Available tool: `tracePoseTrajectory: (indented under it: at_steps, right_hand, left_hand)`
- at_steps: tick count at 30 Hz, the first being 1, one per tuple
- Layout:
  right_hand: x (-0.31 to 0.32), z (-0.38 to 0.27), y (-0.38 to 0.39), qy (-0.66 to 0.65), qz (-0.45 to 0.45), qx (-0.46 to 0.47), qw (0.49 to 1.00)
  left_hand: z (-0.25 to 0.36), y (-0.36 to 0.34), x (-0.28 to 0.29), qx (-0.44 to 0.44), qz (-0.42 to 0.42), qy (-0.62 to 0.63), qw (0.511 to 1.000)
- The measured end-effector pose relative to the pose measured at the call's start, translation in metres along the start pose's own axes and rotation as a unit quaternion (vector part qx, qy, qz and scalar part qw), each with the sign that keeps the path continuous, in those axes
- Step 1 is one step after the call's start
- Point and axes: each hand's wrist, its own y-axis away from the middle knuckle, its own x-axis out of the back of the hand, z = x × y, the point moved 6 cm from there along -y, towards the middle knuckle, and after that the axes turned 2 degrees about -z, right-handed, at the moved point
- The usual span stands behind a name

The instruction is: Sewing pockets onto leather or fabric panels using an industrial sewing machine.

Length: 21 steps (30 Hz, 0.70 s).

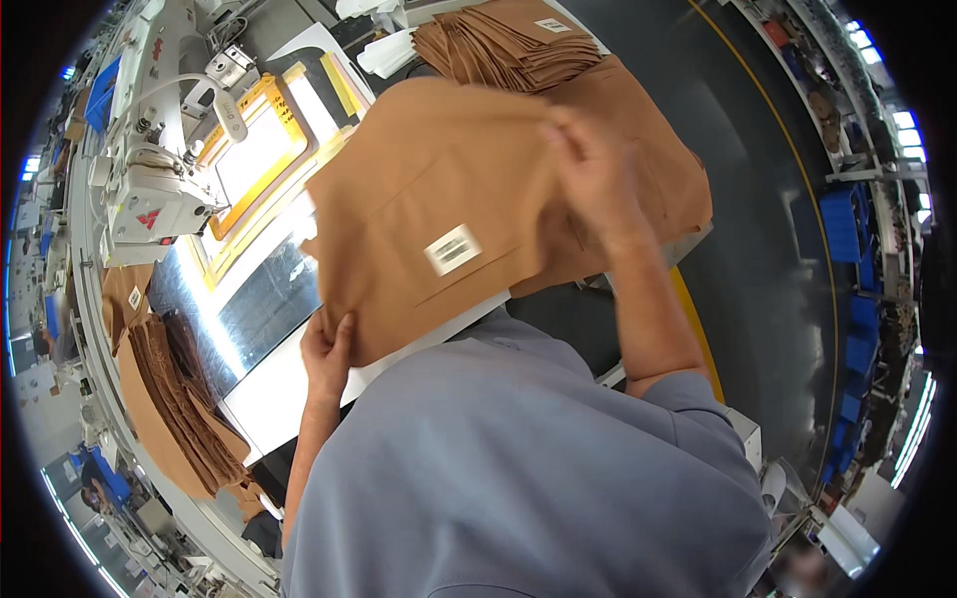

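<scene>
A brown fabric panel (429, 189) with a white printed label (453, 249) stretches between my two hands, slightly blurred. My left hand (327, 351) pinches its lower left corner, thumb on top. At its upper right edge my right hand (590, 164) grips the cloth, fingers closed and smeared by motion. Behind and right of this panel, more brown fabric (663, 169) drapes over the table's right end. A stack of folded brown panels (508, 45) rests on it at the back, a white label on top.
A white industrial sewing machine (159, 189) stands at the left, its head beside a yellow-framed template (261, 149). More brown pieces (179, 409) hang in a pile at the lower left. Blue bins (845, 224) line the shelving across the dark floor (758, 249) at right.
</scene>
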Motion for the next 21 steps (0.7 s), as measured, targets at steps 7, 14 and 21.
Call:
tracePoseTrajectory:
  at_steps: [7, 14, 21]
  right_hand:
    - [0.180, 0.134, -0.004, 0.129, 0.140, -0.103, 0.976]
    - [0.153, 0.184, 0.025, 0.377, 0.060, -0.083, 0.920]
    - [0.012, 0.123, 0.002, 0.155, -0.062, -0.011, 0.986]
  left_hand:
    - [0.076, -0.006, -0.124, -0.010, -0.365, -0.010, 0.931]
    - [0.041, -0.006, -0.106, -0.024, -0.294, -0.167, 0.941]
    - [0.001, 0.015, -0.071, 0.054, -0.209, -0.123, 0.969]
